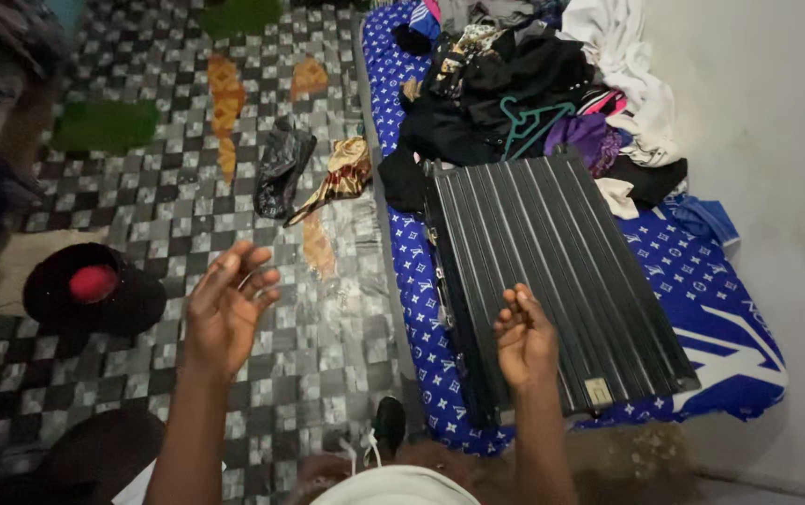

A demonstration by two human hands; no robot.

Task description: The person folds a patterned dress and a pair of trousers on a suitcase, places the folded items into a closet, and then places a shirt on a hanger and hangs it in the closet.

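Head view looks down on your two bare hands, both raised in front of you with nothing in either grip. Your right hand (524,339) hangs over the near edge of the black ribbed suitcase (557,271), its fingers (514,309) curled loosely inward and slack; whether it actually touches the lid you cannot tell from this angle. Your left hand (226,304) is held up over the floor, well apart from the suitcase, palm turned inward, fingers spread and lightly bent, its grip open.

The suitcase lies flat and shut on a mattress (702,299) covered in a blue sheet with a white pattern, its long sides running away from you and a small pale label near its close right corner. Just behind it sits a heap of clothes (533,84), dark pieces mixed with purple, pink and white cloth, and a teal hanger (529,122) lies on top. A pale wall runs along the mattress on the right.

Left of the mattress, the checkered grey and black floor (168,215) carries a black bag (282,166), a crumpled gold and brown cloth (341,173) just beside it, and nearer your left hand a dark round hat with a red centre (94,285).
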